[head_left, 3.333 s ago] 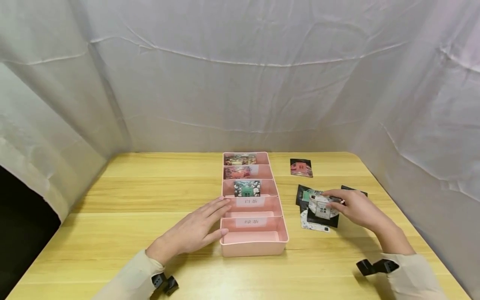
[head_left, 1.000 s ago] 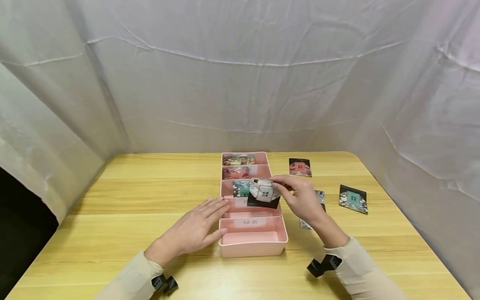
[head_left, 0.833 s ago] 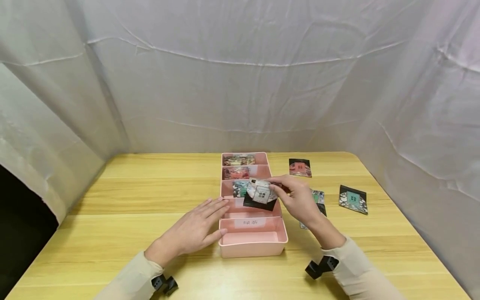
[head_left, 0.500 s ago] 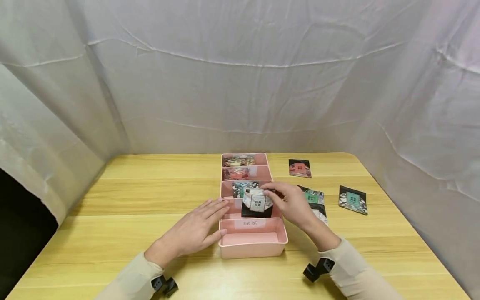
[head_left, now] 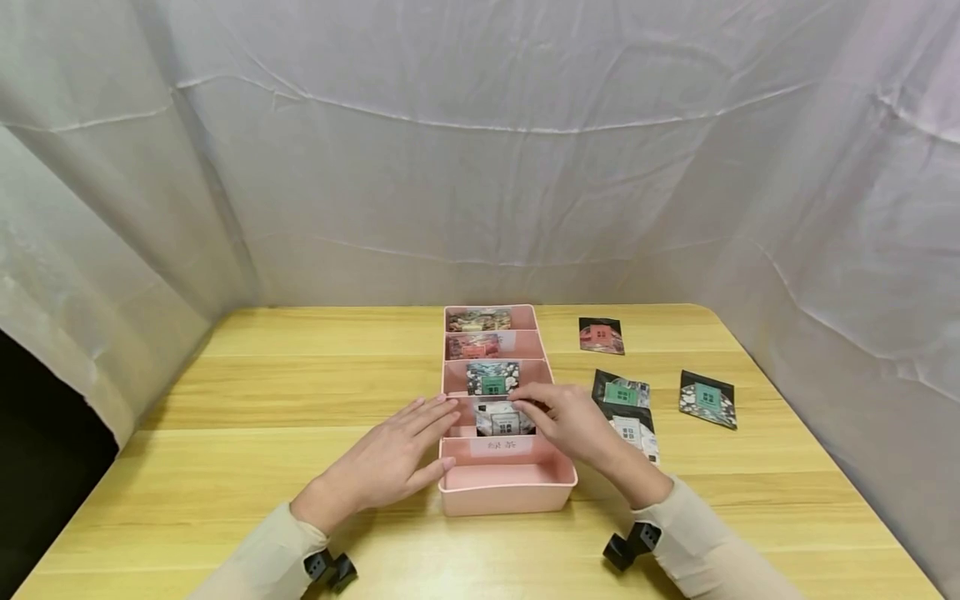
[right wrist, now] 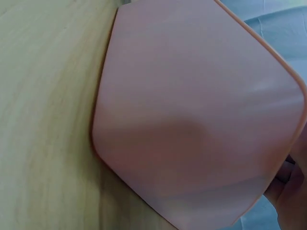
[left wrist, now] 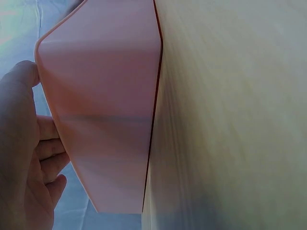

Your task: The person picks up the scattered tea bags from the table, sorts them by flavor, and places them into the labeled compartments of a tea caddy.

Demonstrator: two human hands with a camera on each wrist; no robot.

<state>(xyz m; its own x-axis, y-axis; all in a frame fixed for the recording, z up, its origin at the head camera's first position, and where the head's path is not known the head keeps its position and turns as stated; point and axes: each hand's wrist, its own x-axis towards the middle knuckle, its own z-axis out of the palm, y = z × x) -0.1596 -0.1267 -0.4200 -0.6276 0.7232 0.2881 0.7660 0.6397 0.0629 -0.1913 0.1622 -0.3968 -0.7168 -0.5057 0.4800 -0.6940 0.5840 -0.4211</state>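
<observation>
A long pink divided box (head_left: 507,501) stands mid-table, with paper labels on its dividers. My left hand (head_left: 388,458) rests against its left rim, fingers fairly straight; in the left wrist view, fingertips (left wrist: 49,139) touch the rim. With thumb and fingers, my right hand (head_left: 573,423) pinches the upper right corner of a white-and-black tea sachet (head_left: 502,419), which sits low in the second compartment from the front. In the right wrist view, the box's pink side (right wrist: 192,96) fills most of the frame and hides the sachet.
Sachets with a green label (head_left: 492,379), red print (head_left: 474,347) and floral print (head_left: 480,320) occupy the rear compartments. Right of the box lie a red-labelled sachet (head_left: 601,335), a green-labelled one (head_left: 707,398), and an overlapping green (head_left: 622,392) and white pair (head_left: 630,430).
My right hand has lifted the white sachet off the pile at the right, carried it left and lowered it into the second compartment from the front. The left hand has stayed put.
</observation>
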